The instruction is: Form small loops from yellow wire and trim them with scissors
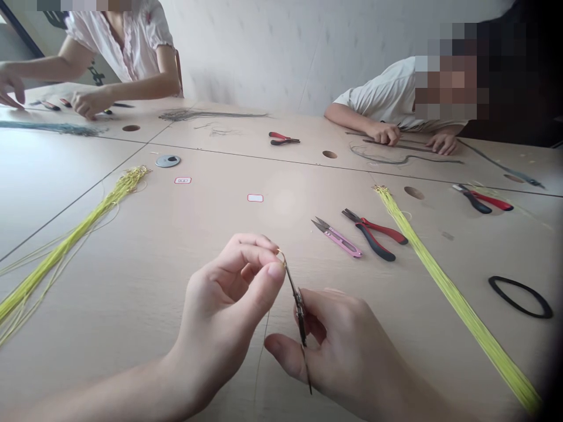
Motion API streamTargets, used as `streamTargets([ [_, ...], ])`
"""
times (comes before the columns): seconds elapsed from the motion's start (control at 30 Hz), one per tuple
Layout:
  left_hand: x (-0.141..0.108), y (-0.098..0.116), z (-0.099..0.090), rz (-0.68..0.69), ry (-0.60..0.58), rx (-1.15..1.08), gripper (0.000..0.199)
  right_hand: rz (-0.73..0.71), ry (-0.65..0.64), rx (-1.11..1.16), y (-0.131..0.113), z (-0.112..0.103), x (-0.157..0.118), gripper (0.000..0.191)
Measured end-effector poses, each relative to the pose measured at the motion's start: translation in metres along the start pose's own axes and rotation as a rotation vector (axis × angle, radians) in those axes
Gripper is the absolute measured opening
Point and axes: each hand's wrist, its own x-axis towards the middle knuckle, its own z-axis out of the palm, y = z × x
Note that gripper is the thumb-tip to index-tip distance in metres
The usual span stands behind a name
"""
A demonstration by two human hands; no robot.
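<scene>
My left hand point(237, 293) is closed in a pinch, with a small gold-coloured loop point(281, 253) at its fingertips. A thin yellowish cord point(260, 357) hangs below that hand towards the table. My right hand point(338, 340) is closed around a slim dark metal tool point(300, 313), seen edge-on, so its exact kind is unclear. The tool's thin tip reaches the loop beside my left thumb. Beyond my hands lie pink thread snips point(338, 237) and pliers with red and black handles point(376, 234).
Bundles of yellow cord lie at left point(79, 243) and right point(448, 281). Other pliers point(284, 139), cutters point(484, 198), a black ring point(521, 297), a grey disc point(168, 160) and labels point(255, 198) are on the table point(176, 223). Two people work across it.
</scene>
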Motion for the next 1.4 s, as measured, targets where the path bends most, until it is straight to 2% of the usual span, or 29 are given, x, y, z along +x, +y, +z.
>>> streamTargets([
  [0.4, 0.0003, 0.0008, 0.001, -0.019, 0.0, -0.019, 0.019, -0.012, 0.015, 0.007, 0.0009, -0.0002, 0.0003, 0.053],
  [0.77, 0.0016, -0.0003, 0.0007, 0.003, -0.005, 0.005, 0.019, 0.016, -0.032, -0.031, -0.0004, 0.0, -0.0022, 0.054],
  [1.27, 0.0012, 0.0017, 0.0011, 0.011, 0.002, 0.046, 0.021, -0.097, 0.032, -0.064, -0.0008, 0.0005, -0.0039, 0.051],
  [1.4, 0.0009, 0.0019, 0.0013, 0.006, -0.009, 0.045, 0.02, -0.073, 0.011, -0.059, -0.0037, -0.0001, -0.0035, 0.047],
])
